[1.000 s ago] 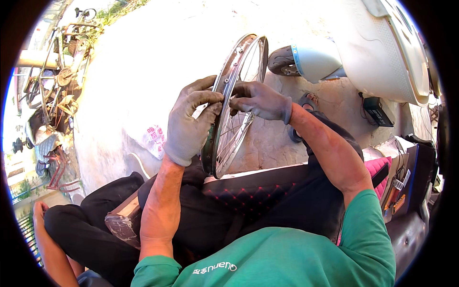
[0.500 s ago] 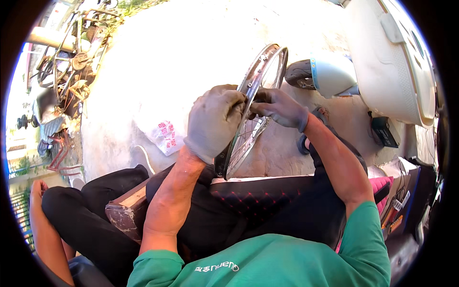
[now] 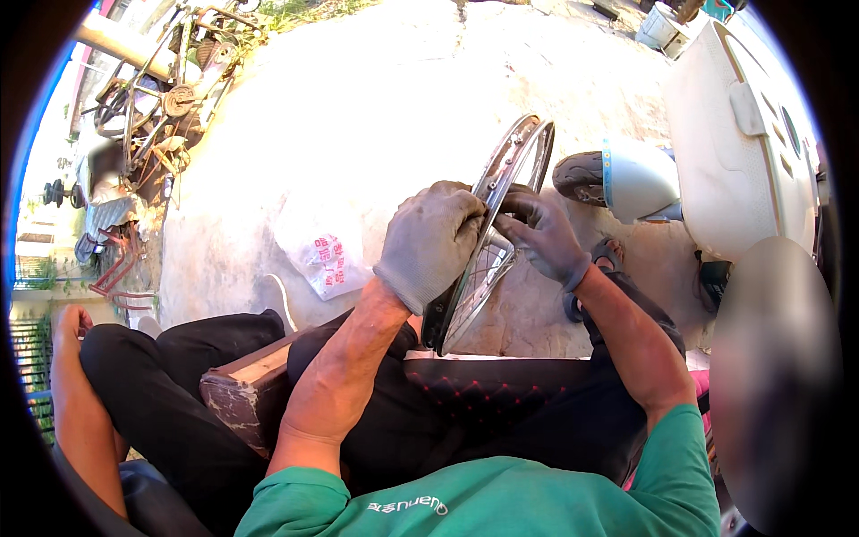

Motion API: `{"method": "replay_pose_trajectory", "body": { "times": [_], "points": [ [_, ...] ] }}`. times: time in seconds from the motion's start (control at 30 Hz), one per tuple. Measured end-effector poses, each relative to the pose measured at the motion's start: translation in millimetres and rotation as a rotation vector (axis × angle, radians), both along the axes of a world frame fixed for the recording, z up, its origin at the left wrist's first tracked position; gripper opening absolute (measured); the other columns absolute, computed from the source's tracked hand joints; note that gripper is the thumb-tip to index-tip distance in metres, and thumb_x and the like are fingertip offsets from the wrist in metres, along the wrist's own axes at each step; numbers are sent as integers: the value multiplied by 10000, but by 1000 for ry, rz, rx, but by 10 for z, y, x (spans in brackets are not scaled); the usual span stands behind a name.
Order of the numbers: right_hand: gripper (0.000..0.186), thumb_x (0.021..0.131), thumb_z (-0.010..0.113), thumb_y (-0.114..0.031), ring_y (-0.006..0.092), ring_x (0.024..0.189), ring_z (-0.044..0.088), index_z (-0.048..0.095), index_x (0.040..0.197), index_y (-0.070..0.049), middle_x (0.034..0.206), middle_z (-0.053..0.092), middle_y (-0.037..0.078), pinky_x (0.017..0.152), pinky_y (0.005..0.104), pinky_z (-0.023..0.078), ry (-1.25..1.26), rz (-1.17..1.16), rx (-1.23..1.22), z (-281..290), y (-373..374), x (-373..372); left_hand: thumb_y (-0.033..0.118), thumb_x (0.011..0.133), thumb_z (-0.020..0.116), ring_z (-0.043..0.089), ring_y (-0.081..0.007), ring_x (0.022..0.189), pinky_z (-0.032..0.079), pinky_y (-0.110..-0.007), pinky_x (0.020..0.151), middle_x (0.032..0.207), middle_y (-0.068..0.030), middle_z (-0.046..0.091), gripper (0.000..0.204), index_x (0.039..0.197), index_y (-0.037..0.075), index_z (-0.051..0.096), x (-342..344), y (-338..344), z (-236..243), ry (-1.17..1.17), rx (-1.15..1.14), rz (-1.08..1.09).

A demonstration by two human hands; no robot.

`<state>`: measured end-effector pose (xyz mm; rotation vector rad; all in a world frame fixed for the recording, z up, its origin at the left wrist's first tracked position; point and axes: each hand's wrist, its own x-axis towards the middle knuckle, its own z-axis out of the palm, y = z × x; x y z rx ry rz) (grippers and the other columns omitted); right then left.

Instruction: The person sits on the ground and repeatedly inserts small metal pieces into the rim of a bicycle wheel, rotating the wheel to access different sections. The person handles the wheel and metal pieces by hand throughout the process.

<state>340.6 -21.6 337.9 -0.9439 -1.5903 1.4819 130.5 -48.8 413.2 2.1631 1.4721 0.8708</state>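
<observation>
A bare metal bicycle wheel rim with thin spokes, a bicycle wheel (image 3: 517, 146), stands tilted on edge above my lap. My left hand (image 3: 431, 240), in a grey work glove, is closed around the near-left side of its rim. On the spoke side, my right hand (image 3: 548, 240), also gloved, has its fingers bent inward close to the rim. Whatever its fingertips pinch is too small or hidden to make out. The wheel's lower end hangs just over a dark padded seat (image 3: 501, 383) with red stitching.
A white plastic bag (image 3: 327, 259) with red print lies on the pale ground. Old bicycle parts (image 3: 179, 100) are heaped far left. A scooter's front wheel (image 3: 580, 177) and white bodywork (image 3: 716, 143) stand right. Beside me on the left sits another person (image 3: 170, 376).
The view has shifted, and wheel and hands appear slightly lower and farther right. My right fingers have curled and drawn back a little from the rim. A large blurred shape now covers the lower right.
</observation>
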Motion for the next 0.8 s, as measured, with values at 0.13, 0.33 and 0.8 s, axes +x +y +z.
{"method": "replay_pose_trajectory", "body": {
  "times": [0.13,0.33,0.8],
  "points": [
    [287,998,682,-135,143,1015,640,716,1213,52,1185,674,119,873,300,548,-32,-76,168,-17,-53,-24,53,859,720,721,-331,923,580,-416,837,1042,-144,729,143,1000,38,739,19,-6,-6,-6,-11,-15],
    [295,1007,673,-153,138,938,640,708,1214,55,1110,682,124,840,305,544,-224,-104,432,140,-141,-21,54,851,727,713,-343,955,574,-421,855,1049,-150,726,157,1006,38,736,14,-2,-19,12,19,2],
    [359,1032,694,-180,109,1065,651,658,1325,23,1175,724,60,975,302,544,181,277,-282,-108,146,28,17,868,687,681,-374,955,549,-444,873,1018,-179,686,140,1008,21,697,214,-28,-73,-94,59,-12]
  ]
}}
